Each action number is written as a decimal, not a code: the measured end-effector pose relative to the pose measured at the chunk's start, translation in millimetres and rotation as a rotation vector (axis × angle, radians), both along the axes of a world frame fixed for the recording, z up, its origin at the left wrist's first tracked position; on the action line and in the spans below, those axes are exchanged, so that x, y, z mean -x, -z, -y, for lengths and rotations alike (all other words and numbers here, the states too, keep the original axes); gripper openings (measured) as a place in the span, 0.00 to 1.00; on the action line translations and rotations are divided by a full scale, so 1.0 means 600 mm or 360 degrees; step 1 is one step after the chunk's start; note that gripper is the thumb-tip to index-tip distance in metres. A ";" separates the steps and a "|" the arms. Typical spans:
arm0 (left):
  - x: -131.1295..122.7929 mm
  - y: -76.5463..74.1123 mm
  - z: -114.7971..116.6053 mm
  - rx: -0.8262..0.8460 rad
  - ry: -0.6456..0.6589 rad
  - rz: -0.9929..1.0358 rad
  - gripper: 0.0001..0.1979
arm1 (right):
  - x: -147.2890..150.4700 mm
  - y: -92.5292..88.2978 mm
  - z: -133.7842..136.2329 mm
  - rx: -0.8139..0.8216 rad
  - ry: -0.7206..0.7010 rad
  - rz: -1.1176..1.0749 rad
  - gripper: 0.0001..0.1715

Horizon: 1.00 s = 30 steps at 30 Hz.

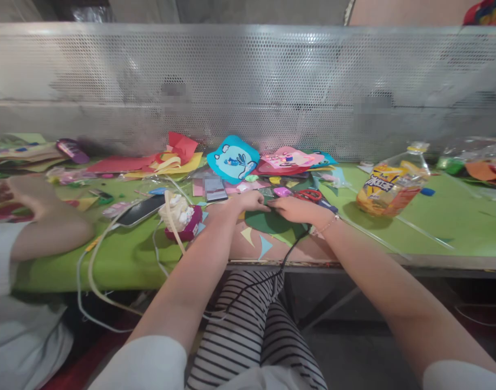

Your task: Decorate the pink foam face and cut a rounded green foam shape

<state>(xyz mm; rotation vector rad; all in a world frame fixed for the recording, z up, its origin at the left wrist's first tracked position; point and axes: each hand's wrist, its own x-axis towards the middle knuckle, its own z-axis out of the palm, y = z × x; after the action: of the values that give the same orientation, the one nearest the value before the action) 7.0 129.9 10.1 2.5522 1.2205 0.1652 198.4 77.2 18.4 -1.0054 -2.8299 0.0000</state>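
Both my hands meet over a dark green piece of paper [268, 225] in front of me. My left hand [254, 201] is closed, its fingers curled down near the paper's upper edge. Opposite it, my right hand [292, 209] is also closed, fingertips pressed together close to the left ones. Whatever lies between the fingertips is too small or hidden to name. Behind the hands sit a bright pink lump [282, 192] and red-handled scissors [308, 195]. Cut scraps, including a light blue paper scrap [265, 246], lie nearer the table edge.
A blue paper cutout [233, 160] and a pink one [289, 158] lean at the back by a perforated metal panel [248, 81]. Right stands a plastic bottle [394, 181]. Left are a phone [141, 210], a decorated magenta object [185, 225], cables and another person's arm [53, 216].
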 end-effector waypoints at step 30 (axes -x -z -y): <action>-0.029 0.048 0.012 -0.0960 -0.0695 -0.0152 0.20 | 0.019 0.044 0.047 0.0028 0.0029 0.0106 0.36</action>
<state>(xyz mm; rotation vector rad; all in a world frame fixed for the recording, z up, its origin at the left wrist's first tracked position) 24.6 122.6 -18.5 2.7369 2.0083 0.5932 186.8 49.0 -8.2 -1.0538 -2.8856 -0.0108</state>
